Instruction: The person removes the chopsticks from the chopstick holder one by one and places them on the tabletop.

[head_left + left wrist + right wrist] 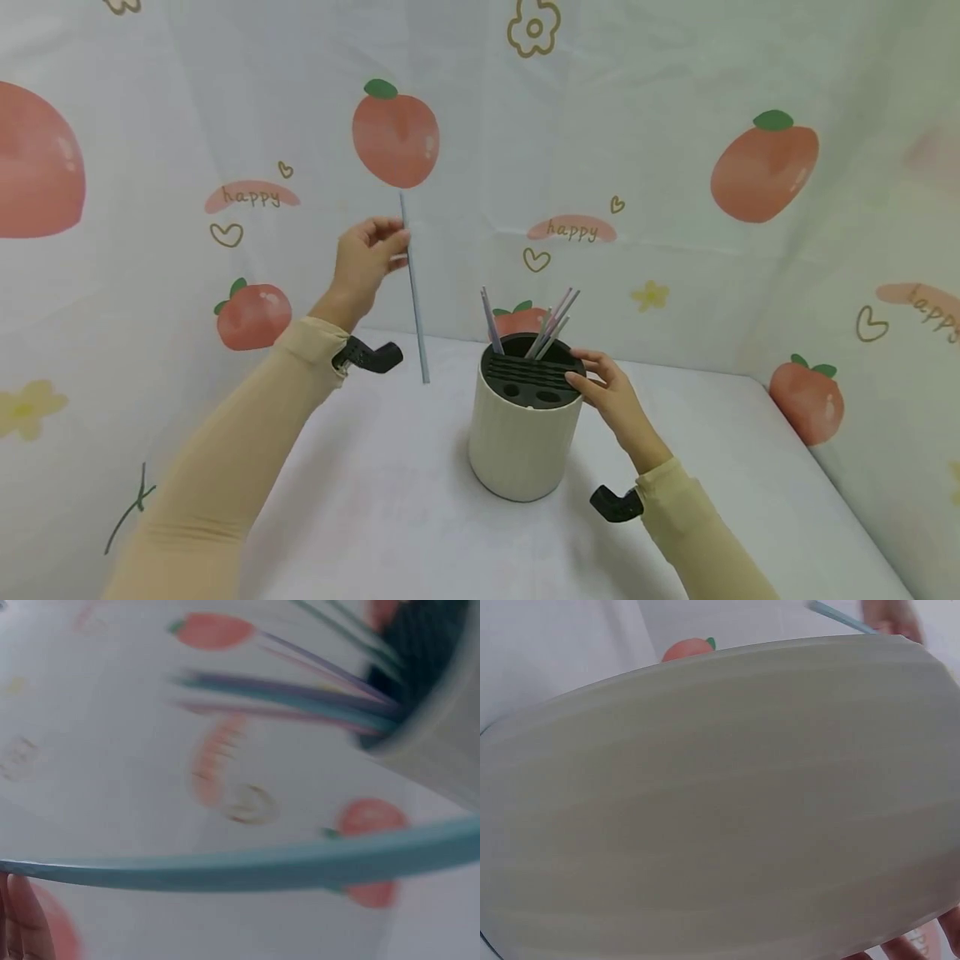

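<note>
A long, thin light-blue straw (417,308) hangs nearly upright in the air. My left hand (367,260) pinches it near the upper part, left of the pen holder. In the left wrist view the straw (225,875) crosses the lower part, with fingertips at its left end. The white, ribbed pen holder (521,450) stands on the table, with a black slotted insert on top. Several thin straws (551,325) in purple, pink and green lean inside it. My right hand (615,400) grips the holder's right rim. Its side (720,802) fills most of the right wrist view.
A white cloth (390,500) covers the tabletop. Behind and at the right hangs a white backdrop (465,150) printed with peaches, hearts and flowers. A black wrist camera (367,356) sits on the left sleeve, another camera (617,504) on the right.
</note>
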Motion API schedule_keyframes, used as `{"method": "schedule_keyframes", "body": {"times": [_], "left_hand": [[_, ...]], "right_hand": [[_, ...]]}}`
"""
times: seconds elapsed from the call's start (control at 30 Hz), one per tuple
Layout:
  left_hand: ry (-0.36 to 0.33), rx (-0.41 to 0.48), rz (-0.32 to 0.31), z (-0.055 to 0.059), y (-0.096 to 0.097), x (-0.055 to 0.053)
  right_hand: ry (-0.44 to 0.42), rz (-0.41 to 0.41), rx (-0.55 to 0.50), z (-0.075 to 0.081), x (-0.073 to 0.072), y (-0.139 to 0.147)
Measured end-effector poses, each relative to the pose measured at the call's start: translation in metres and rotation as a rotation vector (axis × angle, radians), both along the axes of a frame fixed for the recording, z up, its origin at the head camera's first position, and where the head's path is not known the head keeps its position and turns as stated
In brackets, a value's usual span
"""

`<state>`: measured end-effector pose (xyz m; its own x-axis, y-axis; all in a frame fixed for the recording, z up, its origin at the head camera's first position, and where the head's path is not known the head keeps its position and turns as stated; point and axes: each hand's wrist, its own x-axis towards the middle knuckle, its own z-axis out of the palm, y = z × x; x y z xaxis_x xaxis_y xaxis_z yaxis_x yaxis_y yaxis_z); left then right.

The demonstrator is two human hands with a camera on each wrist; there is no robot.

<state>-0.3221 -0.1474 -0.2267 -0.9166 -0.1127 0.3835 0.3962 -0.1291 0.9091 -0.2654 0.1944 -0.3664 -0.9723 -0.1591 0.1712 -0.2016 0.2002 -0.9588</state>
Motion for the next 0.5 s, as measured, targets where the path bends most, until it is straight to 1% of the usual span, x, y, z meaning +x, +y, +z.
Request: {"method": "schedule_keyframes", "body": {"times": [0.07,0.13,0.2,0.27,0.33,0.37,0.43,0.5], "left_hand": [[-0.109,-0.108,0.010,-0.036,0.000,-0.006],[-0.206,-0.201,0.001,-0.073,0.003,-0.009],[-0.287,-0.265,-0.028,-0.110,0.007,-0.009],[-0.352,-0.312,-0.049,-0.141,0.011,-0.008],[-0.407,-0.337,-0.065,-0.169,0.014,-0.008],[-0.432,-0.351,-0.067,-0.181,0.015,-0.008],[-0.481,-0.373,-0.064,-0.200,0.016,-0.008],[-0.522,-0.392,-0.059,-0.215,0.017,-0.007]], "right_hand": [[0.005,-0.003,0.002,0.001,0.000,0.001],[0.005,-0.005,0.006,0.002,0.000,0.002],[0.001,-0.011,0.014,0.002,0.000,0.002],[-0.005,-0.013,0.015,0.003,0.000,0.002],[-0.012,-0.012,0.005,0.003,0.000,0.001],[-0.011,-0.011,0.003,0.004,0.000,0.000],[-0.013,-0.007,-0.002,0.004,0.001,0.000],[-0.015,-0.008,-0.002,0.003,0.001,-0.001]]}}
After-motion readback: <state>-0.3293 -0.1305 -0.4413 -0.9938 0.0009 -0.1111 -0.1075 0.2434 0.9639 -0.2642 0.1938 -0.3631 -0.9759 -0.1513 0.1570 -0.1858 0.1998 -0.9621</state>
